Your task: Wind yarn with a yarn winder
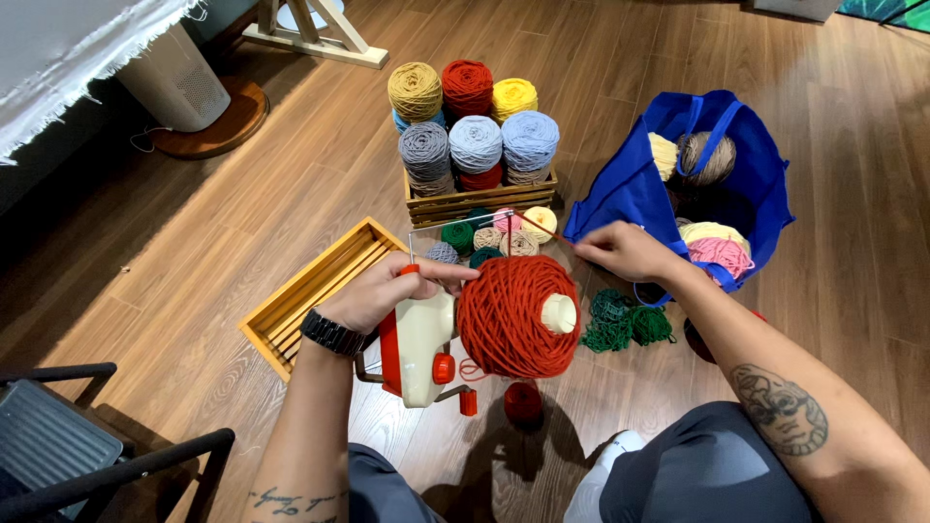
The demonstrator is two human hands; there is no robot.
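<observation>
A white and red yarn winder (418, 351) stands on the wood floor between my knees, with a large cake of rust-red yarn (509, 318) wound on its spindle. My left hand (387, 289), a black watch on its wrist, rests on top of the winder beside the thin metal guide arm. My right hand (627, 249) is out to the right, pinching a taut red strand (542, 228) that runs toward the guide arm. A small red ball (523, 400) lies on the floor below the winder.
A wooden crate (480, 200) stacked with several yarn cakes stands behind, small balls before it. An empty slatted crate (312, 291) lies left. A blue bag (630, 189) with yarn sits right, tangled green yarn (625, 324) near it. Black chair (87, 455) at lower left.
</observation>
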